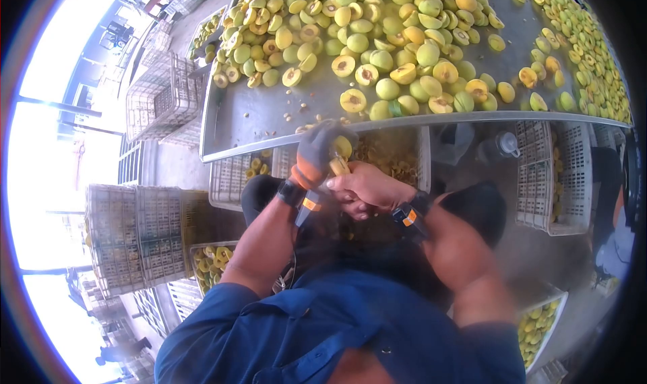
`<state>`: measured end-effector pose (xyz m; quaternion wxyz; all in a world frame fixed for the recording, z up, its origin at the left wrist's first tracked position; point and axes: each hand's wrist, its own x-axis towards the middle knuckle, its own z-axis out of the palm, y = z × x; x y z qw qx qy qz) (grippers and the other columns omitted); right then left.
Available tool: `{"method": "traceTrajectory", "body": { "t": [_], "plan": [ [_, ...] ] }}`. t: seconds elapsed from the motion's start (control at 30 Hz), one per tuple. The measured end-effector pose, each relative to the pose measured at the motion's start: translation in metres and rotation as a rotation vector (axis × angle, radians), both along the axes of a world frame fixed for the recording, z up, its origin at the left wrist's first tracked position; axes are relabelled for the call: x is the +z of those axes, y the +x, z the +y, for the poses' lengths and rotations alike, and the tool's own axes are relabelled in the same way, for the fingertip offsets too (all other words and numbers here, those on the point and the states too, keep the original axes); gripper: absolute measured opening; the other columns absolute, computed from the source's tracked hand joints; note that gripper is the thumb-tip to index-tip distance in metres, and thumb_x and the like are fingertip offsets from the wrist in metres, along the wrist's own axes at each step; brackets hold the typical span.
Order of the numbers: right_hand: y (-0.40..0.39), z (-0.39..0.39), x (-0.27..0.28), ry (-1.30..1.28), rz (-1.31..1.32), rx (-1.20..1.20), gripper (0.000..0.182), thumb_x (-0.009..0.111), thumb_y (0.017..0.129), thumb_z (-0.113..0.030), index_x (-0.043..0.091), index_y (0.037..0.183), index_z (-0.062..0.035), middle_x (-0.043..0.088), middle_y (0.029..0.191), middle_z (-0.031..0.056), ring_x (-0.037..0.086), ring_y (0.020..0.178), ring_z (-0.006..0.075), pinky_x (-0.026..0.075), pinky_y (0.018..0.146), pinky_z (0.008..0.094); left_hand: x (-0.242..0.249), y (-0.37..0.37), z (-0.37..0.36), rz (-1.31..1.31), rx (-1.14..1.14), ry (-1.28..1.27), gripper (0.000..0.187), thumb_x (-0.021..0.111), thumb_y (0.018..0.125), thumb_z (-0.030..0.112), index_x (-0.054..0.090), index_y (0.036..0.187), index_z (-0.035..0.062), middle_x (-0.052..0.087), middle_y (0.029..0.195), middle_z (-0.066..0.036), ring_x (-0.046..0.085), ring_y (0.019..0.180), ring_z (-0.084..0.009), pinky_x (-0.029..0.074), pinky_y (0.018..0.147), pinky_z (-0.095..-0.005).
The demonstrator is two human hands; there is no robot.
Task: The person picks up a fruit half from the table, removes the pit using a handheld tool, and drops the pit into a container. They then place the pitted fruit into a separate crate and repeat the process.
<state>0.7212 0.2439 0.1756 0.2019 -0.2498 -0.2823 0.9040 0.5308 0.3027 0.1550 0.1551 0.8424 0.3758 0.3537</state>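
Note:
My left hand [315, 153], in a grey and orange glove, is closed around a yellow-green peach piece [343, 147] just in front of the metal table's edge. My bare right hand [379, 187] grips a small tool with a tan handle [339, 166], pointed at the fruit; its working end is hidden by the fruit and glove. Both hands meet above my lap. On the metal table [253, 118] lies a heap of yellow-green peaches [381, 60], many halved, some with the stone showing. Loose stones [288, 116] are scattered near the rim.
Below the table, a crate [424, 156] holds brown stones or scraps. Another white crate [573, 182] stands at right, beside a clear bottle [499, 147]. Stacked crates [138, 239] rise at left. A crate of fruit [214, 263] is by my left elbow, another fruit crate [539, 327] behind right.

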Motion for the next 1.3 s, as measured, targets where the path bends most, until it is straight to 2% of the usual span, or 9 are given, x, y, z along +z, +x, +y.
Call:
{"method": "traceTrajectory", "body": {
  "t": [0.3, 0.37, 0.43, 0.53, 0.6, 0.73, 0.87, 1.03, 1.3],
  "plan": [
    [0.007, -0.002, -0.034, 0.224, -0.387, -0.127, 0.021, 0.061, 0.105, -0.017, 0.056, 0.088, -0.0055, 0.05, 0.059, 0.0015, 0.048, 0.044, 0.0115, 0.042, 0.041, 0.0314, 0.004, -0.105, -0.002, 0.176, 0.39, 0.079, 0.018, 0.069, 0.094, 0.009, 0.076, 0.109, 0.0023, 0.077, 0.102, -0.013, 0.075, 0.091, -0.0249, 0.058, 0.08, -0.0351],
    [0.01, -0.003, -0.034, 0.266, -0.391, -0.154, 0.022, 0.061, 0.105, -0.017, 0.056, 0.088, -0.0046, 0.051, 0.059, 0.0024, 0.049, 0.044, 0.0123, 0.042, 0.04, 0.0315, 0.033, -0.141, -0.013, -0.27, 0.744, -0.673, 0.015, 0.073, 0.095, 0.015, 0.079, 0.104, 0.0046, 0.076, 0.107, -0.017, 0.074, 0.096, -0.0333, 0.058, 0.083, -0.0402],
    [0.007, -0.005, -0.02, 0.319, -0.39, -0.162, 0.021, 0.061, 0.105, -0.017, 0.057, 0.089, -0.004, 0.052, 0.058, 0.0025, 0.051, 0.043, 0.0126, 0.042, 0.041, 0.0314, 0.029, -0.176, -0.011, 0.254, 0.936, -0.464, 0.021, 0.075, 0.097, 0.023, 0.08, 0.101, 0.0028, 0.078, 0.104, -0.016, 0.074, 0.094, -0.0292, 0.057, 0.084, -0.0394],
    [0.001, -0.004, -0.02, 0.345, -0.408, -0.196, 0.019, 0.062, 0.102, -0.018, 0.063, 0.096, 0.0004, 0.057, 0.062, 0.0052, 0.053, 0.043, 0.0154, 0.044, 0.041, 0.0336, 0.028, -0.171, 0.009, 0.172, 0.822, -0.245, 0.027, 0.078, 0.096, 0.026, 0.08, 0.11, 0.0024, 0.08, 0.108, -0.015, 0.075, 0.097, -0.0247, 0.057, 0.089, -0.0377],
    [0.0, -0.003, -0.018, 0.372, -0.427, -0.217, 0.02, 0.062, 0.1, -0.018, 0.066, 0.1, 0.0022, 0.06, 0.065, 0.0065, 0.056, 0.045, 0.0171, 0.046, 0.041, 0.035, 0.024, -0.12, 0.033, -0.052, 0.654, -0.321, 0.029, 0.076, 0.098, 0.02, 0.078, 0.122, 0.004, 0.081, 0.112, -0.008, 0.073, 0.098, -0.0152, 0.056, 0.091, -0.031],
    [0.005, 0.007, -0.014, 0.406, -0.462, -0.25, 0.023, 0.062, 0.099, -0.018, 0.067, 0.107, 0.0031, 0.062, 0.069, 0.0075, 0.058, 0.046, 0.0189, 0.049, 0.042, 0.0356, 0.003, -0.016, 0.091, 0.112, 0.385, -0.523, 0.055, 0.079, 0.094, 0.021, 0.066, 0.145, 0.0061, 0.078, 0.121, -0.013, 0.075, 0.102, -0.0187, 0.059, 0.09, -0.0342],
    [0.008, 0.014, -0.016, 0.361, -0.496, -0.325, 0.022, 0.062, 0.098, -0.017, 0.068, 0.108, 0.0024, 0.065, 0.072, 0.0096, 0.059, 0.046, 0.0176, 0.048, 0.042, 0.0348, 0.006, 0.041, 0.115, 0.187, 0.212, -0.77, 0.052, 0.081, 0.092, 0.019, 0.068, 0.141, 0.0049, 0.078, 0.119, -0.012, 0.075, 0.099, -0.0165, 0.06, 0.084, -0.032],
    [0.01, 0.026, -0.033, 0.522, -0.646, -0.451, 0.026, 0.064, 0.095, -0.018, 0.069, 0.108, 0.0037, 0.073, 0.087, 0.024, 0.071, 0.076, 0.0399, 0.056, 0.07, 0.0477, -0.003, 0.026, 0.118, -0.028, 0.106, -0.971, 0.046, 0.082, 0.089, 0.01, 0.069, 0.132, -0.0005, 0.076, 0.118, -0.013, 0.074, 0.101, -0.0178, 0.064, 0.082, -0.0323],
    [0.009, 0.03, -0.038, 0.719, -0.705, -0.601, 0.031, 0.063, 0.095, -0.021, 0.069, 0.11, 0.0052, 0.072, 0.099, 0.0326, 0.068, 0.103, 0.0519, 0.053, 0.09, 0.0526, 0.016, 0.021, 0.047, -0.29, 0.26, -0.761, 0.048, 0.088, 0.084, 0.016, 0.069, 0.124, -0.0034, 0.077, 0.111, -0.015, 0.073, 0.092, -0.0192, 0.062, 0.079, -0.0336]
  ]
}}
